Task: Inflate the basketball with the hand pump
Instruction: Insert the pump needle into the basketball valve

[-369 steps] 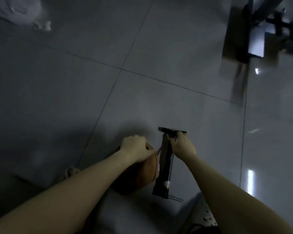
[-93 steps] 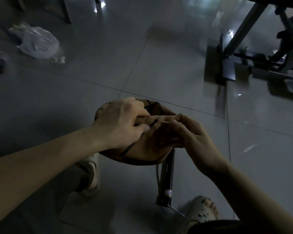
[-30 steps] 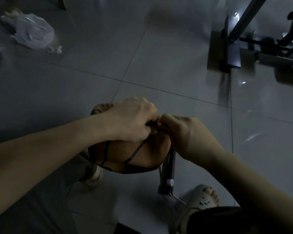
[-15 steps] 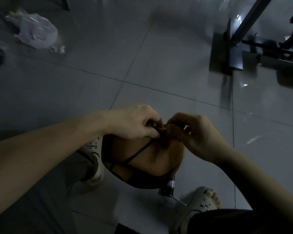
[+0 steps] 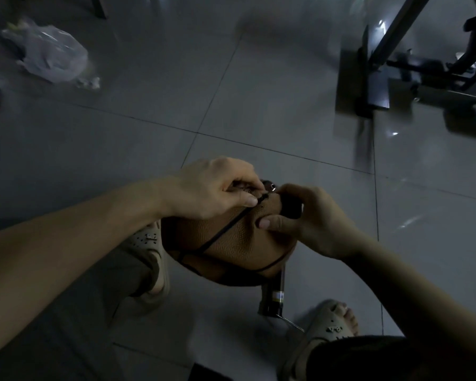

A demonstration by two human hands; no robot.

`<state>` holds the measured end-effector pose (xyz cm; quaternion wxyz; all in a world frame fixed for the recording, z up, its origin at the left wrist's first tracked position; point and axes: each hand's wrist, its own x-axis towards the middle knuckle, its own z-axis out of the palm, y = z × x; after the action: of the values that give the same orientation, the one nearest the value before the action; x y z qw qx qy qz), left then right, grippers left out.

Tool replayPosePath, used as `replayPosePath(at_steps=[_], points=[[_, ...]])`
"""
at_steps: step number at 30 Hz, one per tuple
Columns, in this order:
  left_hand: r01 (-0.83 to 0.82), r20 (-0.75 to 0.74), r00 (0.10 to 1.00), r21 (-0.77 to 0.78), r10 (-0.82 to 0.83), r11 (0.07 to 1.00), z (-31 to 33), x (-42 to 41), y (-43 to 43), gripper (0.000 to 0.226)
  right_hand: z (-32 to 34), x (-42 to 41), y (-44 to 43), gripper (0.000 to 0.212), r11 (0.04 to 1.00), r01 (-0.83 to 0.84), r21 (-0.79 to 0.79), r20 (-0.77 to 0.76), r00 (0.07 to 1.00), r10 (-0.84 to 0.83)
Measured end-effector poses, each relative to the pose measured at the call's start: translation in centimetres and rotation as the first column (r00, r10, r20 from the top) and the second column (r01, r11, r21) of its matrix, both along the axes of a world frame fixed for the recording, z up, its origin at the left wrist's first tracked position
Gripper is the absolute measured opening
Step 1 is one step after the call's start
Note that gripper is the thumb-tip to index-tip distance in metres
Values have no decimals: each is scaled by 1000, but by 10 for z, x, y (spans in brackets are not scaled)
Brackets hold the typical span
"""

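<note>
The limp, deflated orange basketball [image 5: 231, 243] is held above the floor between both hands. My left hand [image 5: 217, 188] pinches the ball's skin at its top, where a black seam ends. My right hand [image 5: 308, 218] grips the ball's upper right edge, thumb pressed flat on the leather and fingers curled over a dark part that I cannot make out. A small shiny round piece [image 5: 271, 186] shows between the two hands. The black hand pump [image 5: 272, 296] lies under the ball; only its lower barrel and a thin metal foot show.
My two feet in beige sandals [image 5: 149, 259] [image 5: 327, 325] flank the pump on the grey tiled floor [image 5: 259, 92]. A crumpled plastic bag [image 5: 52, 56] lies at the far left. A dark metal frame with a base plate [image 5: 368, 86] stands at the far right.
The ball has risen and come a little closer. My right hand has gone from pinching at the ball's top to gripping its edge with the thumb flat. My left hand still pinches there.
</note>
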<state>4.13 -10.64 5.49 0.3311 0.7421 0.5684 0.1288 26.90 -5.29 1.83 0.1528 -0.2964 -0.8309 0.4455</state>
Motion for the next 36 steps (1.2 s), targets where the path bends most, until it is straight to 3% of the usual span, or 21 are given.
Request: replayPosePath(at_steps=[4,9,12,14,19,22,24,27,31,36], points=[[64,-2,998,83,-64,994,-1,-3,0,21,-1,-1,1,22,990,45,132,-49,998,-39],[71,131,989,-6,-70,997,-5,5,-2,37,6,6,8,50,994,-39,104,-49,998,45],[-4,277,960,-116,36,993,-2,9,-2,37,12,10,8,46,995,-83,48,-61,994,86],[-44,291,953,-144,85,989,-2,11,-1,33,14,12,7,41,992,-104,71,-60,992,108],[-120,333,932,-86,142,989,-7,19,-6,18,15,14,5,40,994,-106,17,-35,994,107],[-166,362,916,-56,174,985,-8,22,-8,13,24,17,8,42,991,-90,-95,-8,996,89],[-159,370,914,-50,166,986,-7,23,-8,13,32,19,10,35,982,15,-187,-113,993,-37],[-116,412,901,-74,137,990,-5,30,-9,6,41,14,10,29,983,120,-138,-216,965,-148],[-80,429,896,-93,113,992,-4,37,-10,10,42,8,10,13,979,107,-175,-157,978,-135],[-70,376,920,-114,108,991,0,33,-7,21,39,9,13,17,956,87,-279,-164,977,-137]])
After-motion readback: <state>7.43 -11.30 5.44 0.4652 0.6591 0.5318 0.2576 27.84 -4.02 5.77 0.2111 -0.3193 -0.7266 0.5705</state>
